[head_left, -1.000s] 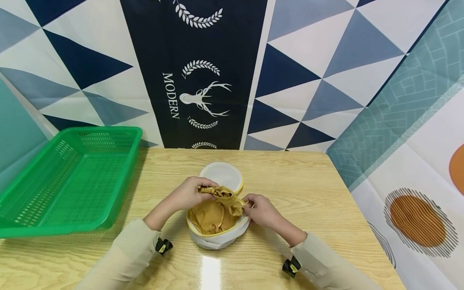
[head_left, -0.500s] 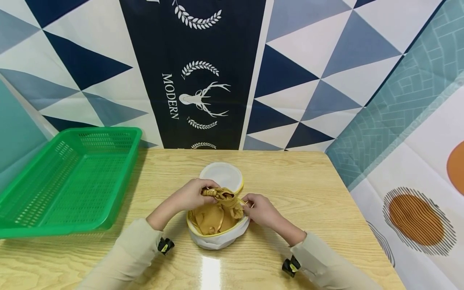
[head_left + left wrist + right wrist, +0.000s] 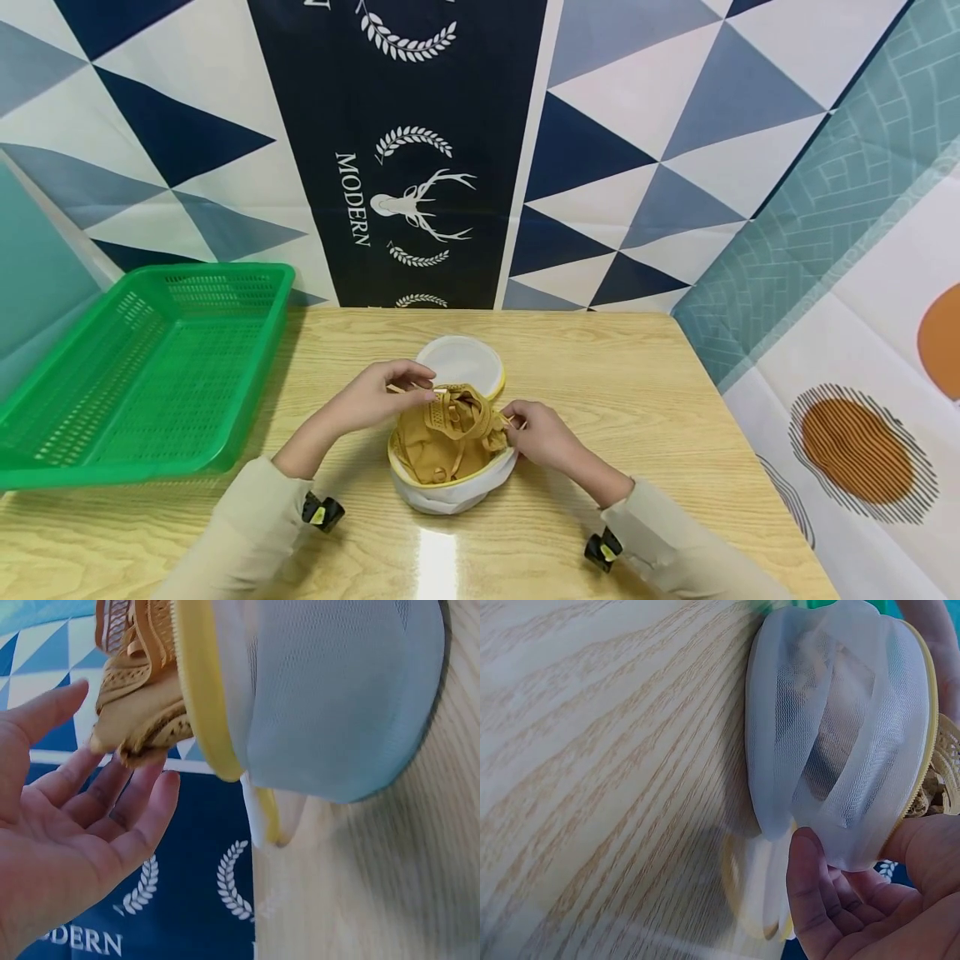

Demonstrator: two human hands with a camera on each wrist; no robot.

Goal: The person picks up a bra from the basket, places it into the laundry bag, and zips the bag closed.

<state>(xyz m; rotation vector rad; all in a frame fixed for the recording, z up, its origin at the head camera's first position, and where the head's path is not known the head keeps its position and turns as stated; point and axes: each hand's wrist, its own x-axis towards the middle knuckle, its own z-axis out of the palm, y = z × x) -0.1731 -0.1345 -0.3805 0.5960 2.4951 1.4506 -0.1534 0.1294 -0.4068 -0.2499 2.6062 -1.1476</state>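
The mustard-yellow garment (image 3: 426, 442) is seated inside a round mesh bag (image 3: 450, 502) near the middle of the table (image 3: 600, 358). Compared with the earlier frames, the left hand (image 3: 378, 396) no longer grips the gathered band of the garment; the hand is now on the left side of the bag, and the band lies folded across the bag mouth. The right hand (image 3: 540, 433) remains at the bag's right rim.

The garment is soft and crumpled, with perforated trim, a narrow strap and layered folds. Its upper part projects above the rim; its lower part fills the bag.

Left hand: fingers relaxed and parted, thumb separated, nothing gripped; contact between fingertips and garment cannot be determined. Right hand: thumb over the rim, fingers curled against the outer wall, bag edge pinched between them.

The bag wall is white, semi-transparent mesh, bordered by a yellow zipper (image 3: 928, 761). The round lid (image 3: 461, 362), white with yellow edging, lies between the bag and the table's far edge.

The table surface has a pale wood grain. A green plastic basket (image 3: 255, 375), rectangular with perforated walls, occupies the table's left side, covering the far-left corner.
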